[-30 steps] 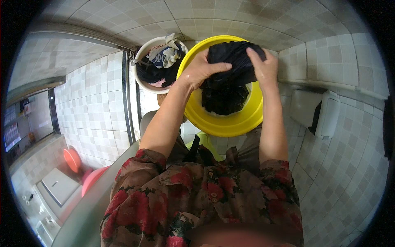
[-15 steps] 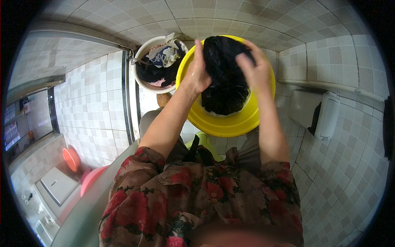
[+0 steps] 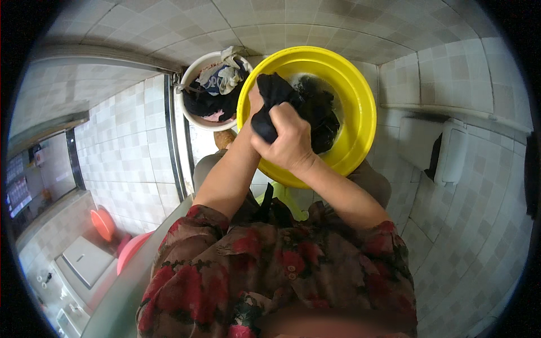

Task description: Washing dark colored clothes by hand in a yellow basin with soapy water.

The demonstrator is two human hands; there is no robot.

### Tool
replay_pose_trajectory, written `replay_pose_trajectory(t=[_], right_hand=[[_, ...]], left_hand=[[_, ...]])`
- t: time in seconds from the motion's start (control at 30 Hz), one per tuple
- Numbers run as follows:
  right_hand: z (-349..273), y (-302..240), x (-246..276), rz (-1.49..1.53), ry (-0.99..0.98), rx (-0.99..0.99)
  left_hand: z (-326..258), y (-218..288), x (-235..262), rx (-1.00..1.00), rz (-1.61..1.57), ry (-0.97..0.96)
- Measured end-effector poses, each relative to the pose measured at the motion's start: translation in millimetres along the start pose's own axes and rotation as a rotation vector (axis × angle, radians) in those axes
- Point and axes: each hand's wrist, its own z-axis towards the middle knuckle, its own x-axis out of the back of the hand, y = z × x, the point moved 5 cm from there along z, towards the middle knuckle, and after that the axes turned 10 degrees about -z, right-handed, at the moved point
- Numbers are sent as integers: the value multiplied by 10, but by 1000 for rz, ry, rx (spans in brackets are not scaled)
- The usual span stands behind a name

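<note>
A wet black garment (image 3: 273,96) is bunched up over the left side of the yellow basin (image 3: 360,121). My right hand (image 3: 290,135) reaches across to the left, its fingers closed round the lower end of that cloth. Behind the cloth, my left hand (image 3: 256,101) shows only at its edge by the basin's left rim. The garment lies against it and hides its fingers. Inside the basin, more dark wet cloth (image 3: 321,115) sits in soapy water.
A white tub (image 3: 189,110) of mixed clothes stands against the basin's left side. Tiled walls rise beyond and to the right, where a white bin (image 3: 451,152) stands. At the lower left are a washing machine (image 3: 84,262), an orange basin (image 3: 102,224) and a pink one (image 3: 132,250).
My hands were apart over the basin with the black garment between them. The garment is now bunched at the left, and my right hand has crossed leftward and closed on it.
</note>
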Motion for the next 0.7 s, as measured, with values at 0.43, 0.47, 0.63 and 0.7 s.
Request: replay_pose_trajectory(t=[0.43,0.47,0.63,0.7], right_hand=[[184,983,248,162,-43,-500],[215,1128,384,306,32,-650],[162,1503,488,922,85,-910],[137,1610,573,881,-32,-901]], left_hand=[[138,-185,-943,265,147,585],[166,-281,-999,265,166,397],[168,-377,-612,502,1179,148],[143,-353,-496,454,1259,177]])
